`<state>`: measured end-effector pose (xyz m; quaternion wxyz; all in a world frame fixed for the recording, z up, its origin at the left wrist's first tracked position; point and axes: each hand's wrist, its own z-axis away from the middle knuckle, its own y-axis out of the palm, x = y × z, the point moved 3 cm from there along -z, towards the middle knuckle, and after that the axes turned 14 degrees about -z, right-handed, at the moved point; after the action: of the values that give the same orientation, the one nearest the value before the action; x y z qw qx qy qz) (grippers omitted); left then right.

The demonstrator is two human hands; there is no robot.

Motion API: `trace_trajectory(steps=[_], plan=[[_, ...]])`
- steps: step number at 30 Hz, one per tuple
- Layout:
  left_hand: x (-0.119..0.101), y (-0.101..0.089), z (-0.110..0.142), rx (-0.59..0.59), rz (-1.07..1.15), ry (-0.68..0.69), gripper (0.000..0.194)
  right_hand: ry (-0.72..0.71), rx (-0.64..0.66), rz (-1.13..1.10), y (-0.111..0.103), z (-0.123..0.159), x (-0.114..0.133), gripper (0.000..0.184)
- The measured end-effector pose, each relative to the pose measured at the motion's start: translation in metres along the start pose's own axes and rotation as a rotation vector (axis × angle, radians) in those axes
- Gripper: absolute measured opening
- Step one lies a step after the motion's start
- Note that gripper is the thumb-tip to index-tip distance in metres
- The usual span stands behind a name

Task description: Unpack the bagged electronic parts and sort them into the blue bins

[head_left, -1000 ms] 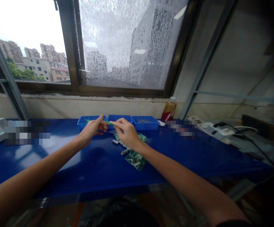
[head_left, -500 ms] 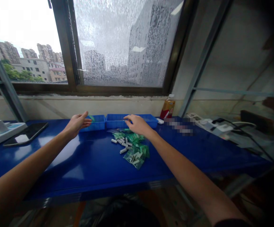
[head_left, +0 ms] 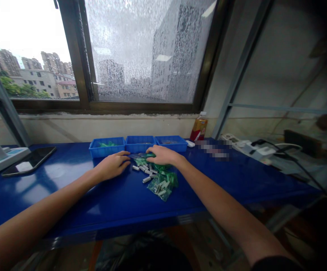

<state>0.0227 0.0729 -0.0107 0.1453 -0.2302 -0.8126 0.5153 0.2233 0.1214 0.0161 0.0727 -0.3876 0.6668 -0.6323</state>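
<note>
My left hand (head_left: 113, 165) is open, its fingers stretched toward the left side of a small pile on the blue table. My right hand (head_left: 165, 155) reaches over the back of that pile, thumb and fingers apart around some green plastic; whether they touch it is unclear. In the pile are green-tinted clear plastic bags (head_left: 170, 178) and several short, pale cylindrical pieces (head_left: 146, 180). One bag in front has similar pale pieces inside. Behind the hands stand the left blue tray (head_left: 107, 151) with green plastic in it, the middle blue tray (head_left: 137, 147) and the right blue tray (head_left: 177, 147).
A phone (head_left: 29, 161) and a white power strip (head_left: 2, 160) lie at the left. On the right are a bottle (head_left: 199, 128), a small white object (head_left: 191, 143), and chargers with cables (head_left: 261, 152). A window (head_left: 146, 52) rises behind the table.
My left hand has moved right and down, from in front of the left tray to the pile's edge. My right hand has lowered from the middle tray's front onto the green bags.
</note>
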Motion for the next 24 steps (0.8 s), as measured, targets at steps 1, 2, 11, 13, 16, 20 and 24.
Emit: trace_trajectory(steps=[1,2,11,13,16,20,24], plan=[[0.001,0.001,0.0,0.01,-0.003,0.003,0.031,-0.006,0.009,0.013,0.001,0.0,0.0,0.036],[0.002,0.002,0.0,0.024,-0.014,0.009,0.033,-0.011,0.021,0.028,0.002,0.0,0.001,0.037],[-0.007,-0.018,-0.002,-0.138,-0.04,-0.026,0.045,-0.115,-0.183,-0.036,-0.001,-0.002,0.014,0.036],[-0.009,-0.026,-0.001,-0.223,0.027,-0.074,0.046,-0.112,-0.243,-0.21,-0.002,-0.003,0.02,0.034],[-0.015,-0.033,0.002,-0.296,0.08,-0.05,0.046,0.04,-0.156,-0.726,0.002,-0.005,0.025,0.041],[-0.026,-0.034,0.005,-0.331,0.034,0.105,0.048,0.222,-0.1,-1.37,0.008,-0.004,0.032,0.04],[-0.034,-0.031,0.006,-0.265,0.033,0.182,0.048,0.159,-0.317,-1.513,0.006,-0.005,0.031,0.01]])
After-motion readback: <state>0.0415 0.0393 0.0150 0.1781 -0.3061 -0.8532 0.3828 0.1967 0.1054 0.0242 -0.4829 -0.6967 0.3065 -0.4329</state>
